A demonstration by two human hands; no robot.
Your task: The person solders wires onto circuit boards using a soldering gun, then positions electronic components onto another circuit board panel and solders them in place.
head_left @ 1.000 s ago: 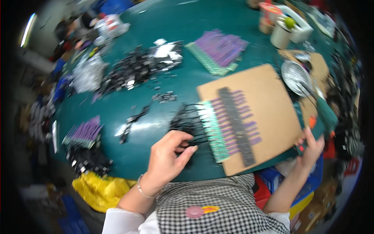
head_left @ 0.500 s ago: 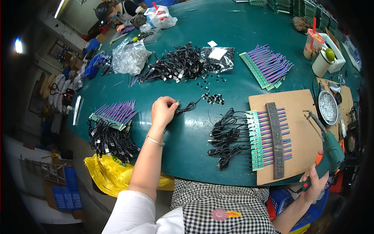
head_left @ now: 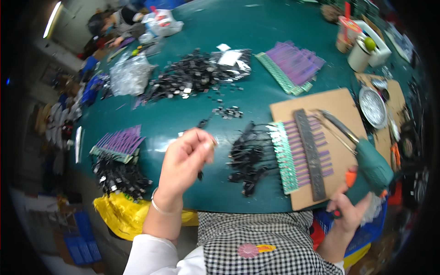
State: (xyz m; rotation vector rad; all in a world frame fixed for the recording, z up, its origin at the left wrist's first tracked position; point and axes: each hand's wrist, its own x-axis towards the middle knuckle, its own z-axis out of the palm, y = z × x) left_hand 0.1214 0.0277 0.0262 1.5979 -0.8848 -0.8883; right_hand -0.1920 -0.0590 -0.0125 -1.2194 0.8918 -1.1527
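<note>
My left hand [head_left: 181, 161] is raised over the green table, thumb and fingers pinched on a black cable [head_left: 200, 175]. Parts of that cable show behind and below the hand, and a small bright end shows at the fingertips; blur hides its detail. In my right hand [head_left: 350, 206], at the table's right front edge, is a green soldering gun [head_left: 372, 167]. Its metal tip reaches over a brown board [head_left: 341, 103]. On the board lies a strip of green circuit boards [head_left: 283, 158] with purple wires, under a dark bar [head_left: 310, 156]. Black cables [head_left: 250, 158] run from the strip's left side.
Black cables [head_left: 190, 73] are heaped farther back, near small black pieces [head_left: 229, 112]. Wired circuit boards lie in one stack [head_left: 293, 64] at the far right and another [head_left: 117, 144] at left. A metal bowl [head_left: 372, 107] stands at right. Across the table, another person [head_left: 120, 25] works.
My left hand has come nearer and turned, carrying the black cable. The soldering gun's tip has shifted left over the brown board, close above the wires. The whole view has swung slightly.
</note>
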